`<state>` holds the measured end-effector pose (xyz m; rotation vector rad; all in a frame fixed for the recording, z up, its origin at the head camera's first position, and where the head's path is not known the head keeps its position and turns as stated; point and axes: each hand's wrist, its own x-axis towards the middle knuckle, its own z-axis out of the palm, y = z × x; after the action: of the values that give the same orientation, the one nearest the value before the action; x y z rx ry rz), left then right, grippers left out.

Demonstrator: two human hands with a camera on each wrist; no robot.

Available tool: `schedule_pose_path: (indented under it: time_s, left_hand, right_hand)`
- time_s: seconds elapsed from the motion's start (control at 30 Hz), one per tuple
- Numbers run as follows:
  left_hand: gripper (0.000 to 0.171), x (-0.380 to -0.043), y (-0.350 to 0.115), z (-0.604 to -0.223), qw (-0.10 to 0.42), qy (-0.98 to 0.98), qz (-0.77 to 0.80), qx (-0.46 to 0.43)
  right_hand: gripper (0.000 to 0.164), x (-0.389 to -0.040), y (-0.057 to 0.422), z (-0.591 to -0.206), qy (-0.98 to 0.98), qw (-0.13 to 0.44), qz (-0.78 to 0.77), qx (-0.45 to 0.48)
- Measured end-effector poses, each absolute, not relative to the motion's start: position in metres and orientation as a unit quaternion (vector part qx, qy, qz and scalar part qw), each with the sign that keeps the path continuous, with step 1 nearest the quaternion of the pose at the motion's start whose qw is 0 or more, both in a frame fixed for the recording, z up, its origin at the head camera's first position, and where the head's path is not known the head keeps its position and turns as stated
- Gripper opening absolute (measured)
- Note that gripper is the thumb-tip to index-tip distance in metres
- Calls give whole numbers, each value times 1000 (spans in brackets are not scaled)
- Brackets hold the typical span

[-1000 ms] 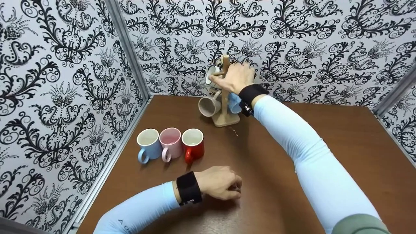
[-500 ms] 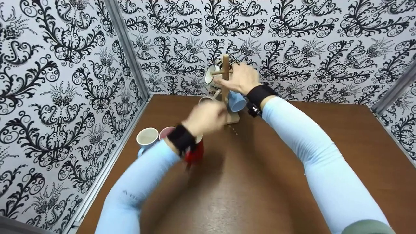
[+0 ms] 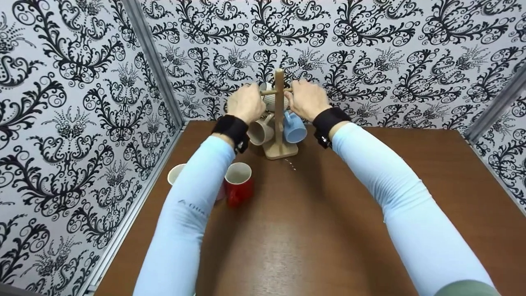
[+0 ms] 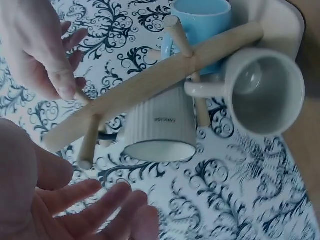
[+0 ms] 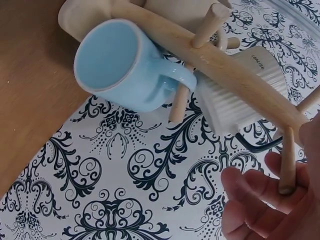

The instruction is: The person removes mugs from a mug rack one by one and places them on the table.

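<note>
A wooden mug tree [image 3: 279,111] stands near the back wall. My right hand [image 3: 309,100] grips its upper right peg [image 5: 287,162], fingers curled behind it. My left hand [image 3: 245,103] is beside the upper left peg [image 4: 89,145]; in the left wrist view its fingers are loosely bent, with a gap to the peg. A ribbed white mug [image 4: 161,122] with a dark handle hangs at the back of the post. Lower down, a beige mug [image 3: 261,131] hangs on the left and a light blue mug [image 3: 295,129] on the right.
A red mug [image 3: 239,187] stands on the brown table [image 3: 287,230], front left of the tree. Beside it, the left sleeve mostly hides a pink mug [image 3: 220,195] and another mug with a white interior [image 3: 175,173]. Patterned walls [image 3: 370,61] enclose the back and sides.
My left hand has risen from the table front to the tree's upper left peg. My right hand stays by the upper right peg. The ribbed mug has shifted behind the post.
</note>
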<state>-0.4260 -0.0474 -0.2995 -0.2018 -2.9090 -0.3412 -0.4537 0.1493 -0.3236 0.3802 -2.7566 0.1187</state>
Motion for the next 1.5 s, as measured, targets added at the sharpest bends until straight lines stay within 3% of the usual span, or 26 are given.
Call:
schedule_pose_path:
  time_s: [0.1, 0.37, 0.7, 0.97, 1.23, 1.5]
  left_hand:
    - [26, -436, -39, -304, 110, -983, -129, -70]
    - [17, -447, -25, -313, 188, -962, -187, -65]
    - [15, -456, -27, -311, 179, -954, -237, -41]
    - [15, -462, -27, -307, 157, -953, -259, -28]
    - [16, -465, -23, -304, 166, -951, -258, -31]
    - [14, -471, -19, -305, 164, -952, -254, -55]
  right_hand:
    - [40, -453, 151, -326, -971, 183, 53, 141]
    - [24, -455, 155, -327, -969, 201, 20, 141]
    - [20, -443, 148, -324, -967, 211, -13, 140]
    - [35, -426, 134, -318, -967, 219, -27, 130]
    - [17, -415, 125, -319, -961, 240, -45, 127]
    - [20, -403, 114, -316, -962, 231, -64, 129]
